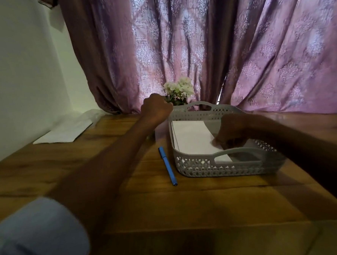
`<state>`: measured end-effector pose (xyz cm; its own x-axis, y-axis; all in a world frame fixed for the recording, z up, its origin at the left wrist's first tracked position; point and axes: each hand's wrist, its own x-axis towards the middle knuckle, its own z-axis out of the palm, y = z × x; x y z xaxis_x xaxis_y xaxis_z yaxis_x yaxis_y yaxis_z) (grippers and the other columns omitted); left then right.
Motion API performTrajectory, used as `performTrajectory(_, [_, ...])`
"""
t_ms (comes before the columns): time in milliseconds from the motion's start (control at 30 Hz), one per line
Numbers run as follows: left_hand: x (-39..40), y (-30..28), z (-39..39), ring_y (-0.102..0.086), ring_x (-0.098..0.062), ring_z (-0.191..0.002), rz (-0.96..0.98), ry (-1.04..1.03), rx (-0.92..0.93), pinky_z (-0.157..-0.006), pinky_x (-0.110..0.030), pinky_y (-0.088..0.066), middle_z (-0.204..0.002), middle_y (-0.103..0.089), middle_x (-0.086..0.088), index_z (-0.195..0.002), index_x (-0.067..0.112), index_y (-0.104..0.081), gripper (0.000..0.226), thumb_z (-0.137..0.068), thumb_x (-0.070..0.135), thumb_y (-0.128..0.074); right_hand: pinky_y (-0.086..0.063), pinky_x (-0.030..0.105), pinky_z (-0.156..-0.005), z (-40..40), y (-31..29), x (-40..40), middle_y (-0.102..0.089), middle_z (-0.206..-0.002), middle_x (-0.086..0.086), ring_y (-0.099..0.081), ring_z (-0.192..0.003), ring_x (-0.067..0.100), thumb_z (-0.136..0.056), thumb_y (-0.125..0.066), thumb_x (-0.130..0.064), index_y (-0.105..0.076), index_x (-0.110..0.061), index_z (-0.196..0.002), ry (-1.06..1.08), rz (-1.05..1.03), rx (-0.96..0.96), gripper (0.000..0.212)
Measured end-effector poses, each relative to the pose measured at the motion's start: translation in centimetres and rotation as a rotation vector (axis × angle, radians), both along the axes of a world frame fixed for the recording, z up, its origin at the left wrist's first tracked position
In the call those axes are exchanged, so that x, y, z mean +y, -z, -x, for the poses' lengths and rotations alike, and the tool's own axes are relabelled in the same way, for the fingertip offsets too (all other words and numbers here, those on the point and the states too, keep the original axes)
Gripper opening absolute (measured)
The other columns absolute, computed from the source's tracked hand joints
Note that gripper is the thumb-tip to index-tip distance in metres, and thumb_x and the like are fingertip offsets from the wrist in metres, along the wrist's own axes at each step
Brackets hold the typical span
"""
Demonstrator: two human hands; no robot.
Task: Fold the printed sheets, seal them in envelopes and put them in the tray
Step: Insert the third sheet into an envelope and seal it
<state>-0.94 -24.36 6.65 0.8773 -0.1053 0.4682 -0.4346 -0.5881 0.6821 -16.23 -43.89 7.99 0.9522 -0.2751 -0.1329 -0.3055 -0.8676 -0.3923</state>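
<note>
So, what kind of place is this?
Probably a room at home, not an office: a wooden table stands against a patterned curtain, with flowers behind the tray.

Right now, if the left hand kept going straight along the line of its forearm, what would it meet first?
Probably the white flower bunch just beyond the closed left hand, then the purple patterned curtain. Depth is hard to judge.

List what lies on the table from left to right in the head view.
White papers by the wall → left hand, closed in a fist → blue pen → grey tray holding a white envelope → right hand reaching into the tray, fingers on the envelope.
</note>
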Motion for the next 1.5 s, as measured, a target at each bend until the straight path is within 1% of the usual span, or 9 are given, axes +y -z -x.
performTrajectory(200, [1.7,3.9,1.0,-0.068,-0.019,-0.052,0.256,0.178,0.101,-0.055,-0.028,-0.049,-0.066,-0.074,-0.007,-0.083,0.006,-0.072,0.022,-0.091,0.027,-0.070,-0.052,0.026,-0.036,-1.6,-0.3,2.0,-0.066,-0.071,0.014,-0.062,-0.037,0.017,-0.092,-0.075,-0.016,-0.060,0.002,-0.087,0.049,-0.042,0.042,0.024])
performTrajectory(267, [1.8,3.6,1.2,-0.064,-0.014,-0.046,0.211,0.168,0.027,-0.048,-0.023,-0.046,-0.064,-0.073,-0.005,-0.081,0.010,-0.070,0.018,-0.091,0.025,-0.069,-0.055,0.030,-0.038,-2.3,-0.6,2.6,-0.065,-0.077,0.017,-0.064,-0.046,0.022,-0.093,-0.073,-0.014,-0.060,0.004,-0.096,0.064,-0.059,0.104,0.023])
performTrajectory(500, [1.4,3.1,1.8,-0.066,-0.019,-0.057,0.100,0.141,-0.059,-0.064,-0.036,-0.058,-0.064,-0.069,-0.006,-0.082,0.009,-0.065,0.012,-0.089,0.020,-0.064,-0.058,0.031,-0.041,-3.2,-0.5,3.2,-0.067,-0.080,0.018,-0.066,-0.054,0.026,-0.095,-0.072,-0.012,-0.057,0.003,-0.090,0.104,-0.034,0.185,0.021])
performTrajectory(667, [1.3,3.2,2.7,-0.065,-0.015,-0.046,0.222,0.145,-0.019,-0.046,-0.027,-0.054,-0.071,-0.073,-0.016,-0.085,0.002,-0.068,0.014,-0.089,0.015,-0.066,-0.056,0.028,-0.040,-3.0,-0.7,3.6,-0.064,-0.081,0.015,-0.064,-0.064,0.025,-0.097,-0.069,-0.014,-0.058,0.002,-0.093,0.147,-0.029,0.221,0.020])
performTrajectory(800, [1.0,3.2,3.2,-0.071,-0.023,-0.063,0.251,0.141,-0.004,-0.066,-0.035,-0.060,-0.068,-0.073,-0.008,-0.078,0.010,-0.070,0.016,-0.089,0.020,-0.067,-0.056,0.028,-0.041,-2.8,-0.7,3.4,-0.065,-0.083,0.016,-0.064,-0.067,0.025,-0.097,-0.069,-0.018,-0.060,0.003,-0.096,0.190,-0.034,0.258,0.023])
performTrajectory(1033, [1.0,3.1,4.7,-0.070,-0.025,-0.046,0.315,0.247,0.110,-0.046,-0.032,-0.056,-0.066,-0.073,-0.010,-0.087,0.009,-0.070,0.013,-0.089,0.021,-0.069,-0.059,0.030,-0.051,-1.6,-0.8,2.6,-0.070,-0.090,0.016,-0.068,-0.071,0.025,-0.092,-0.075,-0.021,-0.063,0.001,-0.102,0.254,-0.018,0.223,0.028])
performTrajectory(1300, [1.1,3.5,5.9,-0.072,-0.026,-0.052,0.356,0.364,0.195,-0.053,-0.036,-0.062,-0.081,-0.077,-0.013,-0.102,0.008,-0.071,0.018,-0.093,0.023,-0.074,-0.061,0.033,-0.054,-0.7,-1.2,2.5,-0.072,-0.095,0.017,-0.071,-0.072,0.025,-0.093,-0.074,-0.020,-0.063,0.003,-0.109,0.310,0.011,0.254,0.031])
performTrajectory(1400, [1.7,3.4,5.9,-0.069,-0.026,-0.050,0.385,0.351,0.166,-0.050,-0.036,-0.058,-0.078,-0.076,-0.014,-0.096,0.012,-0.070,0.011,-0.093,0.023,-0.070,-0.058,0.032,-0.047,0.3,-1.7,3.0,-0.070,-0.084,0.015,-0.069,-0.061,0.024,-0.092,-0.075,-0.019,-0.064,-0.005,-0.102,0.271,0.072,0.098,0.020])
performTrajectory(1500, [3.6,2.9,5.6,-0.070,-0.022,-0.064,0.261,0.238,-0.067,-0.060,-0.034,-0.059,-0.077,-0.074,-0.003,-0.085,0.017,-0.070,0.011,-0.092,0.023,-0.063,-0.047,0.027,-0.045,1.3,-3.5,5.2,-0.060,-0.074,0.004,-0.062,-0.058,0.022,-0.090,-0.073,-0.019,-0.058,-0.017,-0.084,0.138,0.341,-0.341,0.016])
